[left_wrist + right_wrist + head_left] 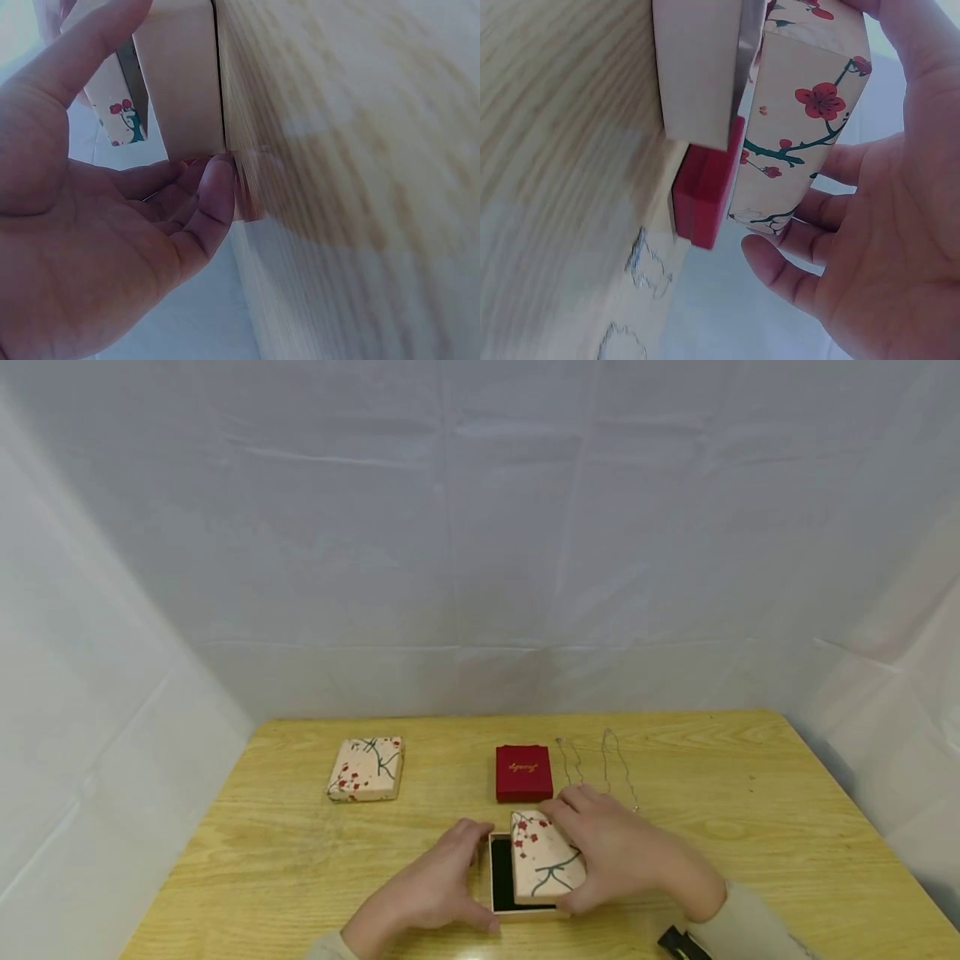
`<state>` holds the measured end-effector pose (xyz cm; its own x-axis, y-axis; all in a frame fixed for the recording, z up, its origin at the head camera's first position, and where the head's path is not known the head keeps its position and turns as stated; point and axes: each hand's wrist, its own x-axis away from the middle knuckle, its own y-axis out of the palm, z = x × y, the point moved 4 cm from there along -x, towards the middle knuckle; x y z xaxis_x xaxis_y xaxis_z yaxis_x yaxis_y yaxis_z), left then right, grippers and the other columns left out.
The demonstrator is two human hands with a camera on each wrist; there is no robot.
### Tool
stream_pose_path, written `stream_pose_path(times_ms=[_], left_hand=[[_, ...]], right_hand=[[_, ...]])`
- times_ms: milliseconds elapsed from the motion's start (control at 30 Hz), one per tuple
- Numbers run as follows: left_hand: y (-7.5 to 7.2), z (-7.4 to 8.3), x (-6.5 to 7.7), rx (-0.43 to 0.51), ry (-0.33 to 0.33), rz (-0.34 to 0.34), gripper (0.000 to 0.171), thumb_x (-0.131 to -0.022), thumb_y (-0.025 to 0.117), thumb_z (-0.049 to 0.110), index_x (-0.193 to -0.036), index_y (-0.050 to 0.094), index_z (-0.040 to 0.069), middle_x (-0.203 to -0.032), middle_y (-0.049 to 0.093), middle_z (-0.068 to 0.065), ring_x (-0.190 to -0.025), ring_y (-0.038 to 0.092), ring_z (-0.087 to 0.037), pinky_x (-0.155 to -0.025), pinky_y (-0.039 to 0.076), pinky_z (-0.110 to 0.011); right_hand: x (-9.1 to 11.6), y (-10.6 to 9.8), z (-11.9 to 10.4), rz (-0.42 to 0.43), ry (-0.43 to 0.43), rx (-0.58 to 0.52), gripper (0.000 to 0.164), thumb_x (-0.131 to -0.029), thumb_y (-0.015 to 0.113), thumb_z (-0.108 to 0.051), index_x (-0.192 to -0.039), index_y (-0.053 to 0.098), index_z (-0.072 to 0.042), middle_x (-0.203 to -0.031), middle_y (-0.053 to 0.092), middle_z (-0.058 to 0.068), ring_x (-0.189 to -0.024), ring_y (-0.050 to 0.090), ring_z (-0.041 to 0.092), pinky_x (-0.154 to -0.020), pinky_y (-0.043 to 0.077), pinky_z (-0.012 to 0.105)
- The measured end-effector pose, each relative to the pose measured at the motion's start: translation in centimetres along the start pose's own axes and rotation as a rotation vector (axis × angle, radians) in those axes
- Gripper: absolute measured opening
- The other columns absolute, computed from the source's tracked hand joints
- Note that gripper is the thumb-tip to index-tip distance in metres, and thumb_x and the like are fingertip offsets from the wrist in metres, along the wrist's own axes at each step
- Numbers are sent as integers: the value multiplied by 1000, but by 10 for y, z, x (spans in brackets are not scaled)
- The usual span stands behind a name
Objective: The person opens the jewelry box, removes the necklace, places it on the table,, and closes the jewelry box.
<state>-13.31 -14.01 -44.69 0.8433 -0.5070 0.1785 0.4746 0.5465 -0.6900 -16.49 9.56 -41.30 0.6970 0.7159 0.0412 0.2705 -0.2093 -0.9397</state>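
My right hand (615, 847) holds a cream box lid (542, 860) with red blossoms and green branches, thumb on its near end and fingers at its far end. The lid is raised above the box base (525, 915) and shifted right, leaving part of the black inside showing. In the right wrist view, a gap separates the patterned lid (802, 112) from the plain base wall (697, 75). At the base's left side, my left hand (442, 881) grips it between thumb and fingers, as the left wrist view also shows. The base rests on the wooden table.
Behind the base is a red box (523, 773) with gold lettering. Two thin chain necklaces (618, 756) lie to its right, partly behind my right hand. Another blossom-patterned box (367, 768) lies at the back left. A black object (681, 943) lies by my right sleeve.
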Motion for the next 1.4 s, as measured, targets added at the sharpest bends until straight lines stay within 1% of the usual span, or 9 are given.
stream_pose_path(times_ms=[100,233,367,600,700,967,1167,1400], left_hand=[[0,0,0,-15,4,4,118,-66,101,43,-157,41,-3,-143,52,-9,-127,55,-26,-114,47,-46],[0,0,0,-17,2,6,118,-66,101,42,-156,41,-3,-144,52,-10,-130,53,-27,-115,45,-47],[0,0,0,-6,-4,6,118,-66,101,42,-156,41,-3,-143,51,-10,-133,52,-28,-117,43,-47],[0,1,1,-18,-9,13,118,-65,101,41,-156,41,-3,-146,50,-12,-139,49,-31,-119,40,-49],[1,1,1,-16,-11,13,118,-65,101,41,-156,41,-3,-147,50,-12,-140,49,-31,-120,39,-50],[1,0,0,6,-21,4,116,-66,102,40,-155,42,-3,-145,50,-11,-139,49,-31,-120,39,-49],[1,-1,0,12,-23,2,114,-66,102,40,-154,43,-3,-142,51,-10,-136,51,-30,-119,40,-49],[1,0,1,11,-27,4,113,-66,102,39,-153,43,-3,-142,51,-10,-136,51,-29,-119,41,-49]], right_hand=[[-4,4,-5,-11,-6,-9,107,-68,89,-65,-153,52,-11,-135,55,-3,-123,47,16,-106,49,48],[-10,9,-9,-18,-14,-2,105,-69,87,-67,-153,52,-13,-131,55,-6,-120,47,15,-108,47,47],[-14,13,-12,-22,-20,1,101,-70,85,-67,-151,53,-16,-128,53,-8,-115,45,13,-104,48,45],[-18,18,-14,-20,-22,-1,97,-70,85,-67,-148,54,-18,-123,52,-11,-111,44,12,-95,50,47],[-19,19,-15,-20,-20,1,97,-70,86,-67,-147,54,-18,-121,52,-11,-110,44,12,-95,51,47],[-21,19,-18,-26,-21,4,97,-69,86,-67,-147,54,-19,-121,51,-11,-111,45,13,-101,50,52],[-22,19,-19,-29,-22,5,97,-70,86,-67,-147,54,-19,-120,51,-11,-110,44,12,-97,50,49],[-24,19,-20,-37,-25,8,97,-70,86,-66,-147,53,-18,-121,51,-10,-111,45,12,-99,50,49]])
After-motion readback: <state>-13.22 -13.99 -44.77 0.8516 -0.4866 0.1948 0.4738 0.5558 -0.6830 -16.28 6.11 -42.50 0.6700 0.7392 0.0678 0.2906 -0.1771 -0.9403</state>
